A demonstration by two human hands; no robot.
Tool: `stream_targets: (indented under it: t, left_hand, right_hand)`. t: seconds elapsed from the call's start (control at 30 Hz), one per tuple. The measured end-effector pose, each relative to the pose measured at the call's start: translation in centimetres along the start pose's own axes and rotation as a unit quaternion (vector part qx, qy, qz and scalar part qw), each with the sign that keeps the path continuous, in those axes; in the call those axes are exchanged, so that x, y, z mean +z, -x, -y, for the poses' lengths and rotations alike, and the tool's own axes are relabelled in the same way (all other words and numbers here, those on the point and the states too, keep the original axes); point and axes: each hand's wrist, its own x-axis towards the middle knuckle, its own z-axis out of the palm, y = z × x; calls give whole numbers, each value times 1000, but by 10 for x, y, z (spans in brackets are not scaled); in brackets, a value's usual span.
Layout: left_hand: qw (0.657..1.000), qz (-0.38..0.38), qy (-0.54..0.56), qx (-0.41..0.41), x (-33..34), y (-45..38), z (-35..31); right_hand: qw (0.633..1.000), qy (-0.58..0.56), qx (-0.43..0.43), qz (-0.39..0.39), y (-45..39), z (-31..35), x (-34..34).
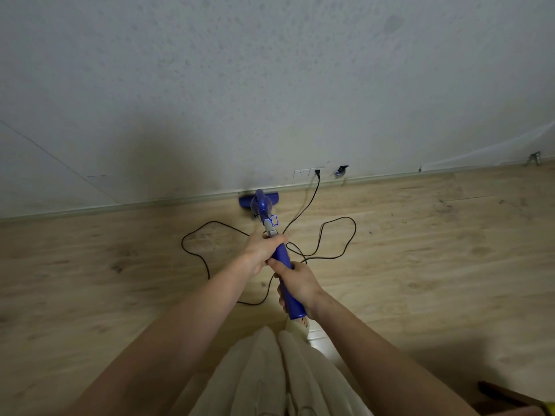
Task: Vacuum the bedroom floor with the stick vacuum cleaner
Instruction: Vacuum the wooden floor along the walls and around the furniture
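I am gripping the blue stick vacuum cleaner [264,210] with both hands. My left hand [262,250] is wrapping its curled fingers around the upper part of the handle, just below the grey collar. My right hand [298,285] is closing around the handle lower down, nearer my body, with the thumb lying along the shaft. The two hands are sitting just beside each other on the same handle.

The vacuum is leaning away from me, and its floor head [244,201] is resting on the wooden floor [435,250], pressing up against the skirting board [120,207] at the floor's far edge, where the wall [270,85] is rising.

A black power cord [330,235] is lying in loose loops on the floor to either side of the shaft and is running up to a plug in the wall socket [316,172]. A second socket plate [301,173] is sitting just beside it. My pale trousers [285,370] are showing at the near edge.
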Motion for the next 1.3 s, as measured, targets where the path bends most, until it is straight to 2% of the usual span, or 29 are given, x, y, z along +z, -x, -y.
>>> stream_targets:
  t: [0.23,0.47,0.6,0.8,0.97,1.13,1.3]
  left_hand:
    - [1000,5,-22,9,22,0,-19]
    - [998,45,-51,8,54,7,-15]
    - [996,75,-49,12,67,17,-16]
    - [992,105,-66,-25,83,35,-12]
    - [985,129,-108,-29,78,45,-7]
    - [986,115,-123,-15,65,42,-11]
    - [985,112,-127,-10,51,37,-13]
  right_hand:
    - [995,26,-25,-95,6,3,-13]
    - [991,34,-27,-130,25,-8,-37]
    - [990,58,-22,-127,33,-10,-51]
    - [991,87,4,-105,64,-7,-70]
    - [989,58,23,-132,84,-10,-57]
    - [990,-15,17,-140,81,-6,-37]
    - [990,16,1,-143,67,-4,-17]
